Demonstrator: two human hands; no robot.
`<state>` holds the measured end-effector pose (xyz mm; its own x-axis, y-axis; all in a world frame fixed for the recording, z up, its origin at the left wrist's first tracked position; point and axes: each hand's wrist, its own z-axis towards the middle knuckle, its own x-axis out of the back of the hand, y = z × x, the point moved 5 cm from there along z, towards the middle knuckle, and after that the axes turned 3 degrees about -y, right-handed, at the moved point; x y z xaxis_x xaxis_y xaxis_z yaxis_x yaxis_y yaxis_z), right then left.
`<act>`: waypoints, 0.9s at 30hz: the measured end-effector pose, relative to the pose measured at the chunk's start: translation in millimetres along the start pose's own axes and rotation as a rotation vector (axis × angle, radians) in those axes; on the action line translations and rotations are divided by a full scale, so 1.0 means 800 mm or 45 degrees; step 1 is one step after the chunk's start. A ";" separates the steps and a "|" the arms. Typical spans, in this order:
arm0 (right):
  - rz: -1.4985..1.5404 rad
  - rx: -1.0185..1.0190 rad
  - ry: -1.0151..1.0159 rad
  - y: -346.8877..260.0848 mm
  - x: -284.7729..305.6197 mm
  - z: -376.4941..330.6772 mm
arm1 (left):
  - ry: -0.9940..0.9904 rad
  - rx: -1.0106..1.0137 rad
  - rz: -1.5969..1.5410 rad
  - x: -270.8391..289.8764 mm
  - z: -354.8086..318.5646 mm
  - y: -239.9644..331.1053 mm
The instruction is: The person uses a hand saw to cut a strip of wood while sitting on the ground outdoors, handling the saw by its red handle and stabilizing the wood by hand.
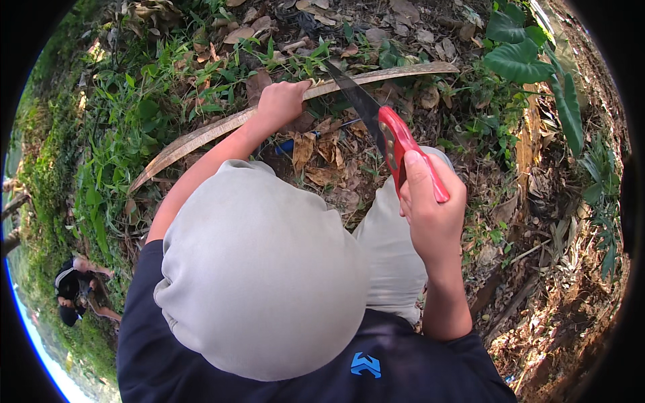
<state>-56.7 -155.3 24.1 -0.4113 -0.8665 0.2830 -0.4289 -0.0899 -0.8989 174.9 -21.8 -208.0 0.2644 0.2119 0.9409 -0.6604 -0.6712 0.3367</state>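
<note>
A long, thin wooden board (pixel 215 129), which looks curved in this view, lies across the ground ahead of me. My left hand (pixel 281 104) is closed around it near its middle. In my right hand (pixel 433 195) is a handsaw (pixel 366 107) with a dark blade and a red handle, my fingers wrapped round the grip. The blade crosses the board just right of my left hand, its tip past the far edge. Whether the teeth have cut into the wood is too small to tell. My raised knee in light trousers (pixel 262 269) hides part of the ground.
A blue-handled tool (pixel 285 146) with a thin shaft, like a screwdriver, lies among dry leaves behind the board. Broad-leaved plants (pixel 521 60) stand at the far right, a brown log or post (pixel 529 134) beside them. Another person (pixel 80 289) crouches at the left.
</note>
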 end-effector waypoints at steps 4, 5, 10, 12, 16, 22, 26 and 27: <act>-0.164 0.100 -0.042 -0.010 0.012 -0.025 | -0.077 0.062 -0.014 -0.002 0.013 -0.012; -0.118 0.093 -0.013 -0.007 0.009 -0.026 | -0.112 0.088 -0.011 -0.005 0.013 -0.012; -0.115 0.179 0.008 0.008 -0.029 0.017 | -0.142 0.120 -0.019 0.010 0.021 -0.009; -0.120 0.255 0.048 0.020 -0.043 0.033 | -0.124 0.101 -0.013 0.014 0.024 -0.007; 0.048 0.084 0.067 0.016 -0.030 0.025 | -0.164 0.072 0.019 0.007 0.023 -0.011; -0.053 0.044 -0.033 -0.011 0.018 -0.017 | -0.136 0.103 -0.011 0.001 0.016 -0.014; -0.086 0.074 -0.035 -0.009 0.000 0.001 | -0.143 0.148 -0.016 0.007 0.021 -0.019; 0.001 0.071 -0.007 -0.008 -0.009 0.009 | -0.173 0.145 -0.010 0.012 0.029 -0.017</act>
<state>-45.3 -152.2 25.4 -0.4071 -0.8691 0.2808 -0.3832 -0.1165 -0.9163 202.4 -27.2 -204.5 0.3667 0.1248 0.9220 -0.5763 -0.7475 0.3303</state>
